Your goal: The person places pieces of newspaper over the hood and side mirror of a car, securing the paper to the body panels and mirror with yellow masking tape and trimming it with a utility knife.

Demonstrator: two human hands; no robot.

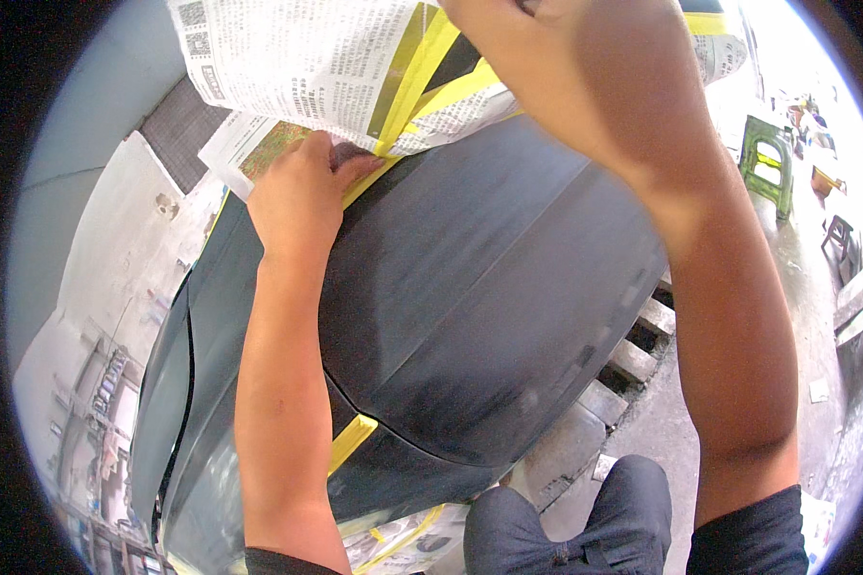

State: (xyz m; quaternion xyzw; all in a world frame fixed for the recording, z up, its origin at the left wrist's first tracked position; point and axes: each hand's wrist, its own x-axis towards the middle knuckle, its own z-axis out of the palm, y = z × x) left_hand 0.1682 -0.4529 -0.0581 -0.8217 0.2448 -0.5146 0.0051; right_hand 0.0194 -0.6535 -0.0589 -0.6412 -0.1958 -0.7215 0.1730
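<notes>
My left hand [295, 183] is at the upper edge of a dark grey car body panel [489, 266]. Its fingers bend around the lower edge of a newspaper sheet [288, 65], and the thumb reaches along a strip of yellow masking tape [363, 190]. More yellow masking tape [413, 79] runs up the newspaper's right edge and branches beside a dark gap. My right hand [492, 25] is at the top of the view, near the taped paper; its fingers are cut off, so what they hold is hidden.
A short yellow tape strip [352, 442] crosses near a panel seam. Taped newspaper [403, 539] hangs low by my knees. Slotted concrete floor [629, 359] runs along the car's right side. Green [768, 165] and dark [838, 233] stools stand farther right. A white wall [129, 237] is at left.
</notes>
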